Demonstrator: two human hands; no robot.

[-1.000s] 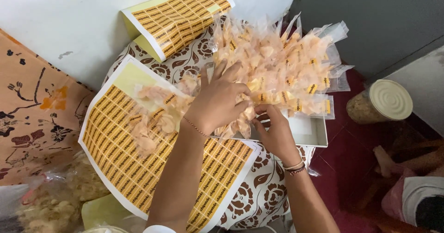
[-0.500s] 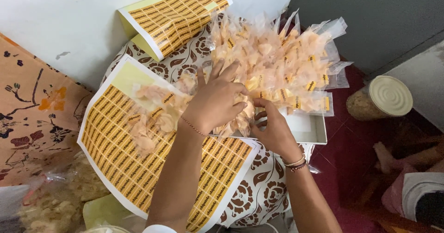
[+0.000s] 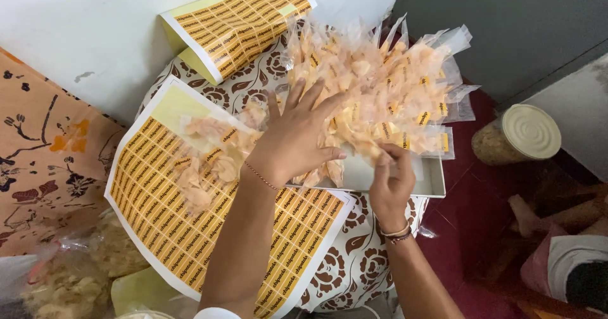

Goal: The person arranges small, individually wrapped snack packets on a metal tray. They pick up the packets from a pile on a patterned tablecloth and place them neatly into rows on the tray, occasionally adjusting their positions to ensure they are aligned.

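Observation:
My left hand (image 3: 296,140) lies flat with spread fingers on a clear packet of pale chips, at the near edge of a big heap of such packets (image 3: 380,84), several bearing small yellow stickers. My right hand (image 3: 391,181) pinches the lower edge of a packet over a white tray (image 3: 432,181); what its fingertips hold is too small to tell. Under my left forearm lies a sheet of yellow-brown stickers (image 3: 158,211), with one more chip packet (image 3: 206,160) resting on it.
A second sticker sheet (image 3: 234,24) leans against the white wall. The small table has a brown floral cloth (image 3: 342,265). A lidded jar (image 3: 516,135) stands on the red floor at right, near a seated person (image 3: 563,255). Bags of chips (image 3: 76,274) lie bottom left.
My left hand has slid up and right onto the packets at the heap's edge. My right hand has shifted right along the tray's front.

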